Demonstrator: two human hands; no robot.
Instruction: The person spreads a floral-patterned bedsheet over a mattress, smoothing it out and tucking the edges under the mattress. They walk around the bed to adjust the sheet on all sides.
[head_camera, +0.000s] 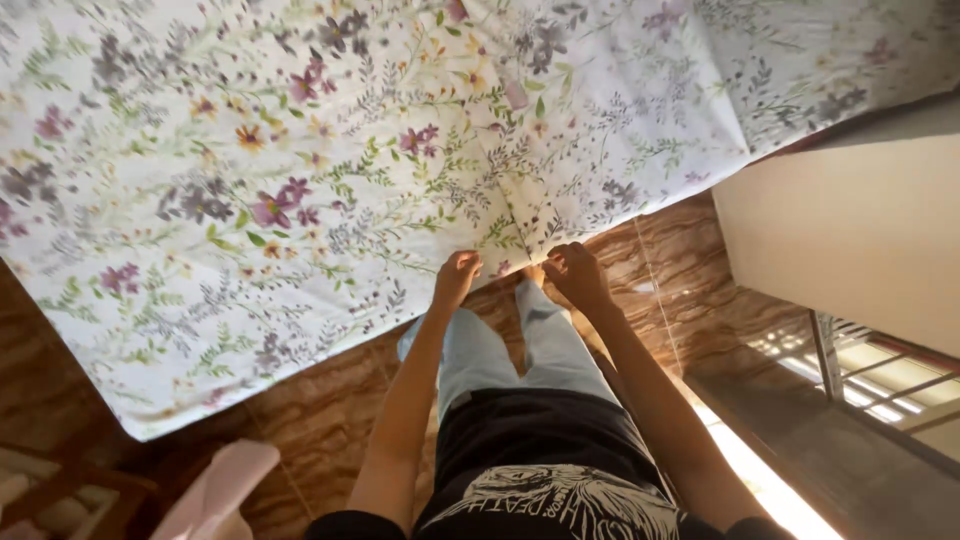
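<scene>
Brown marbled tile floor (330, 400), a floral sheet (300, 170) spread over most of it.

Person stands at the sheet's near edge, looking straight down; pale jeans and a black printed shirt in view. Left hand (456, 278) is closed, pinching the sheet's edge. Right hand (576, 272) is closed on the same edge just beside it, near a fold line running up the cloth. White wall (850, 230) and a barred window (880, 380) to the right; a pink object (215, 490) lies at lower left.
</scene>
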